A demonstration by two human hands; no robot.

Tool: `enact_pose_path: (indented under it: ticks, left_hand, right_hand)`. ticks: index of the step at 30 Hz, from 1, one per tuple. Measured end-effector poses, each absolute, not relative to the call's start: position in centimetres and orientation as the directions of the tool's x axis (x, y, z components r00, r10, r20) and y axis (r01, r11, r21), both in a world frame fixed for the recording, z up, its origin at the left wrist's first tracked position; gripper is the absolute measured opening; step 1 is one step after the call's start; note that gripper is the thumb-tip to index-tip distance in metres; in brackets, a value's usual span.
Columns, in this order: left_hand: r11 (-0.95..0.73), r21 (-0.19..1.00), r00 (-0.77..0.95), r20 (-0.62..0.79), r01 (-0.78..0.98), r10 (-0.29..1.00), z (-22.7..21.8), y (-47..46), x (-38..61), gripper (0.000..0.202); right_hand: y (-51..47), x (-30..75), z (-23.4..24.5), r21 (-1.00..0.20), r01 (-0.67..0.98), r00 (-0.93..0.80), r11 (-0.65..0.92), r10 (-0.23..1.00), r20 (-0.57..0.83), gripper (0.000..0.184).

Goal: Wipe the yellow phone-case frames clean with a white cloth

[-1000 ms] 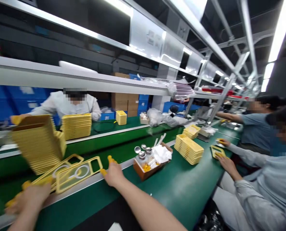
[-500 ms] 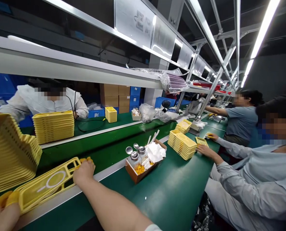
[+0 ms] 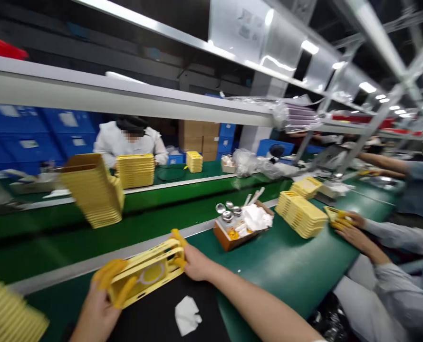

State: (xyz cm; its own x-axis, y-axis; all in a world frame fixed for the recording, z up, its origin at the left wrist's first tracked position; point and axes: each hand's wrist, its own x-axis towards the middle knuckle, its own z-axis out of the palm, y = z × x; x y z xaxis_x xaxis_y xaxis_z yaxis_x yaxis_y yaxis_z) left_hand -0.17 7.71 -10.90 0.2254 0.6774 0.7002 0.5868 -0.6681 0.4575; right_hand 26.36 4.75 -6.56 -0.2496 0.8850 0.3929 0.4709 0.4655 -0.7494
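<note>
Just above the near edge of the bench I hold a few yellow phone cases, tilted, one against another. The front case shows a pale ring and stem on its back. My left hand is closed round their left end, yellow finger cots on its fingers. At the opposite end my right hand grips them, also with finger cots. Below them lie a black mat and a crumpled white tissue. A tall leaning stack of yellow cases stands beyond, on the green belt.
An open box with metal-lidded jars, tissues and orange bits stands right of my hands. Stacked yellow cases sit farther right, near a co-worker's hands. Another stack fills the lower left corner. A shelf crosses overhead.
My view has swung left. The cases have moved from beside the tall stack at the belt's edge to over the black mat, tilted up in both hands.
</note>
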Motion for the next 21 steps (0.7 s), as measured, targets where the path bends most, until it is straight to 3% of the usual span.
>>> enact_pose_path:
  ticks: [2,6,14,18,21]
  left_hand:
    - [-0.667,0.436,0.284,0.664,0.604,0.692,-10.3,5.2,-0.1,0.038]
    - [-0.699,0.398,0.339,0.664,0.594,0.667,-8.3,2.3,0.1,0.033]
    - [-0.736,0.319,0.407,0.670,0.597,0.621,-8.2,-2.1,-0.9,0.051]
    - [-0.730,0.363,0.432,0.623,0.579,0.652,-8.4,-2.7,-0.5,0.049]
    - [-0.662,0.458,0.358,0.586,0.594,0.727,-8.6,-3.4,-0.2,0.053]
  right_hand:
    - [3.5,26.5,-8.5,-0.726,0.517,-0.250,0.453,0.891,0.378,0.020]
    - [2.5,25.7,-10.5,-0.648,0.590,-0.220,0.482,0.868,0.446,0.027]
    - [-0.8,26.2,-11.6,-0.491,0.704,-0.179,0.514,0.797,0.577,0.019]
    - [-1.4,26.2,-12.6,-0.471,0.739,-0.182,0.481,0.816,0.548,0.015]
    - [-1.7,26.3,-13.1,-0.472,0.742,-0.207,0.475,0.833,0.513,0.016]
